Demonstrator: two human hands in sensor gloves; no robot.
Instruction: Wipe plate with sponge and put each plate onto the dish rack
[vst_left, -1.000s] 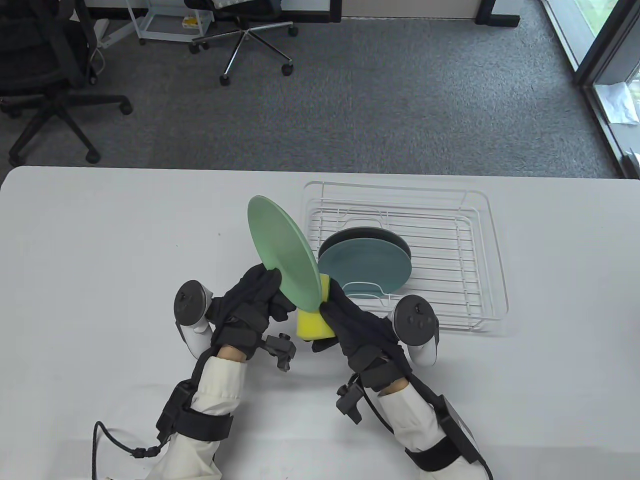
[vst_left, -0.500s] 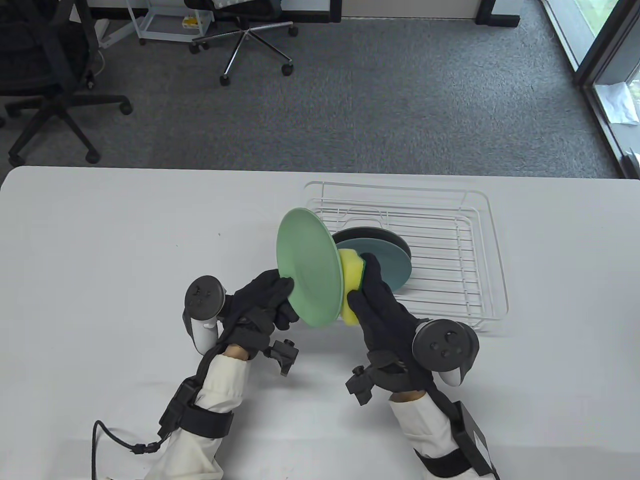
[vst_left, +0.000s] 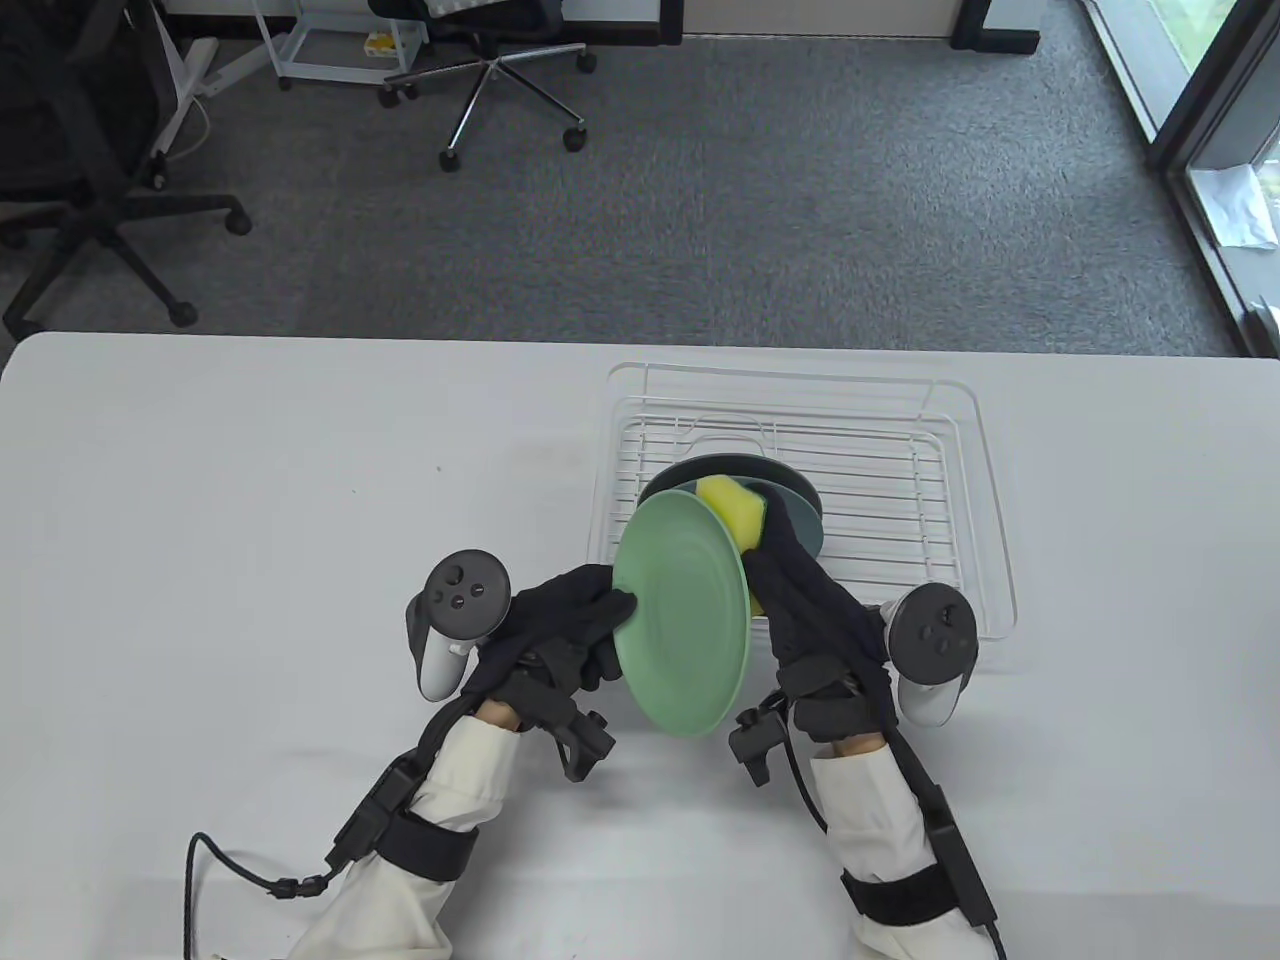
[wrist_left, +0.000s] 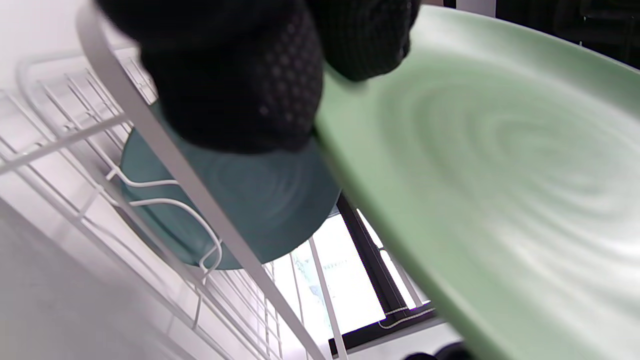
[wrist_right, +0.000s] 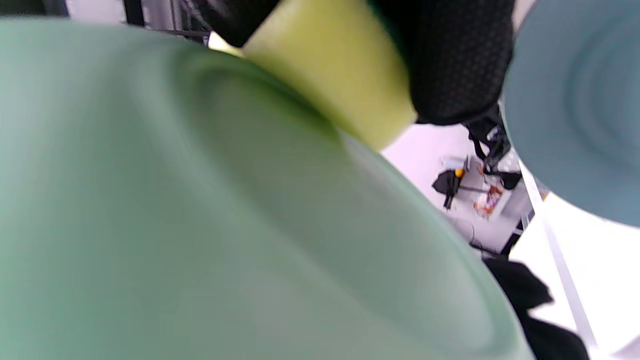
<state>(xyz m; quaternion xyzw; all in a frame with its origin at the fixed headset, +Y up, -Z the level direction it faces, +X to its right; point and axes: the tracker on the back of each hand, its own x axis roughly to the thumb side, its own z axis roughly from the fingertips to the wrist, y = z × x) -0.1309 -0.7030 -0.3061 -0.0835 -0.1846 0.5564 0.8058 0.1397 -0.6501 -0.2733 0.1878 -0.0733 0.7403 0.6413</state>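
Observation:
My left hand grips the left rim of a light green plate, held tilted on edge above the table in front of the dish rack. My right hand holds a yellow sponge against the plate's far face, near its upper rim. In the right wrist view the sponge lies on the green plate under my fingers. A teal plate and a dark plate stand upright in the rack, partly hidden behind the green plate.
The white wire rack fills the table's right middle; its right half holds nothing. Office chairs stand on the grey carpet beyond the table's far edge. A cable trails from my left sleeve.
Both hands carried the green plate right and toward me, closer to the rack. The sponge slid from the plate's lower edge up to its upper rim.

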